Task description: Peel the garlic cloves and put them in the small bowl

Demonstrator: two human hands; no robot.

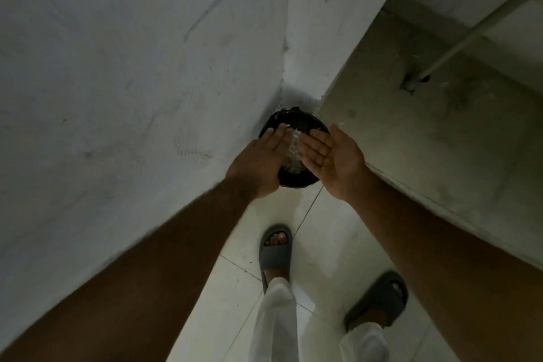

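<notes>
Head view shows both hands, left hand [264,156] and right hand [329,156], released flat-fingered over a black bin [296,123], brushing off probably garlic skins [292,156]; rub palms low inside its rim; cloves and bowl unseen.

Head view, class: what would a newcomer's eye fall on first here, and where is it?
Two open hands, the left hand and the right hand, held palms inward over a black bin in the wall corner. Pale flaky scraps, probably garlic skins, show between them. Lower down, grey slippers stand on the tiled floor.
</notes>
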